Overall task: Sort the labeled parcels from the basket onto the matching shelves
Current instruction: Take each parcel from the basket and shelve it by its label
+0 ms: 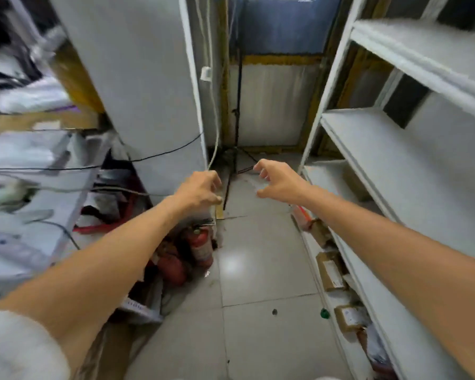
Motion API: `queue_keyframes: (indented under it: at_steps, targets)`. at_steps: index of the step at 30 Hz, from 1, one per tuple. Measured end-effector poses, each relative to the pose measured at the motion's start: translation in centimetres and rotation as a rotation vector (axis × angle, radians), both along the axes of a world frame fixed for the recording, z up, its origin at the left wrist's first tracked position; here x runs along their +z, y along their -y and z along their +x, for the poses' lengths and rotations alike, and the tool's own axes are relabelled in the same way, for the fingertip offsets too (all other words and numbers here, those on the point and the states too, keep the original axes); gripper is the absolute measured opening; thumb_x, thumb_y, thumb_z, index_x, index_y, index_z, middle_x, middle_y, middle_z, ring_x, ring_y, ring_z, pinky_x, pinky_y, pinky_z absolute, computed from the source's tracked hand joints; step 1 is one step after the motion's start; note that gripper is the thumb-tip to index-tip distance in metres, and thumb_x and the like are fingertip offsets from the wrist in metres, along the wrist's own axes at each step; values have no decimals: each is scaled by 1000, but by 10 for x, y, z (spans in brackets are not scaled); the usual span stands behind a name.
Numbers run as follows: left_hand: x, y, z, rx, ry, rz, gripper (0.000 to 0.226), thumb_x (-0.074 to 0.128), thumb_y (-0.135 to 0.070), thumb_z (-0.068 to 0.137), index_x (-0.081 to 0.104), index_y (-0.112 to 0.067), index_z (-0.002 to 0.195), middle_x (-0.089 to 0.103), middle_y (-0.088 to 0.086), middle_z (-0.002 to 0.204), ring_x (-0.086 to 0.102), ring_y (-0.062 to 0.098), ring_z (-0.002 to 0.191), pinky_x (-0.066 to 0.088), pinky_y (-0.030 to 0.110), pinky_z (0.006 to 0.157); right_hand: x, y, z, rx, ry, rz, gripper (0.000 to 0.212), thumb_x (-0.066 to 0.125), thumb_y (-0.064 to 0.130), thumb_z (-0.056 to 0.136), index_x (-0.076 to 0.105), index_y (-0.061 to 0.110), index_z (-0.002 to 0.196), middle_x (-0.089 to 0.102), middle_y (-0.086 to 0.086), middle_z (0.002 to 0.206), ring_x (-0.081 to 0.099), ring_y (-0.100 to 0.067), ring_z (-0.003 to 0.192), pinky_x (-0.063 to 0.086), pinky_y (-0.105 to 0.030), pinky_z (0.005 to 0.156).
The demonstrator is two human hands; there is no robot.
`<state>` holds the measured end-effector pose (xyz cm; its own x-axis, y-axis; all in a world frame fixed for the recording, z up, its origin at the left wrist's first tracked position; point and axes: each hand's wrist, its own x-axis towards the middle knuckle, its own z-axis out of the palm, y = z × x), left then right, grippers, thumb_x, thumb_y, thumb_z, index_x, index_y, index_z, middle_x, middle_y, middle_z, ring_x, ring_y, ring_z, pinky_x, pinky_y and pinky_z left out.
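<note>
Both arms reach straight out down a narrow aisle, over the tiled floor. The left hand hangs with its fingers loosely curled and nothing visibly in it; a white cable drops down just behind it, and through the blur I cannot tell whether they touch. The right hand is spread wide, fingers bent like a claw, holding nothing. The two hands are level and near each other.

On the right stands a white rack. Brown labelled parcels lie along the front edge of its bottom shelf, one mid-aisle, another nearer the person. On the left, cluttered shelves hold pale bags, and red extinguishers stand on the floor at the foot of a white panel.
</note>
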<state>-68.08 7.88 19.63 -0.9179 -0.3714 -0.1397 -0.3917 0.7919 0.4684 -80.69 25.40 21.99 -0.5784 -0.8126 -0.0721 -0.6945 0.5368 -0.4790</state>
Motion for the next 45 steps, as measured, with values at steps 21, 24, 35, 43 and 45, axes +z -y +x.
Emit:
queue_keyframes:
  at_steps: [21,24,35,43,45]
  targets:
    - [-52,33,426,1181,240,98,43,73,-29,78,56,-12,114,62,3,105,59,23,95,53,40,80,-61,275,348,1438,-66,285,55,68,24,86,42,8,132,51,-10,128,52,-26,111,46,-36,90]
    - [-59,8,462,1312,214,138,51,77,-29,75,56,-13,119,64,3,107,61,23,98,53,41,83,-71,278,389,1505,-52,256,61,68,21,85,39,8,137,49,-9,132,51,-26,114,45,-33,91]
    - [-98,13,565,1575,158,254,43,75,-27,78,58,-14,116,64,5,111,60,19,97,53,35,86,-106,333,507,1597,-157,324,52,71,23,82,46,5,124,56,-10,118,54,-25,104,48,-34,85]
    - [-115,104,641,1524,119,285,45,73,-26,79,55,-16,119,60,1,114,58,18,101,52,34,86,-125,415,564,1543,-355,418,59,70,27,81,41,9,128,53,-12,124,55,-28,106,50,-43,90]
    - [-123,126,656,1500,136,306,44,74,-27,78,55,-17,117,61,2,112,58,18,99,52,35,86,-130,431,573,1485,-308,428,56,70,23,82,43,7,128,53,-11,124,55,-26,105,50,-40,90]
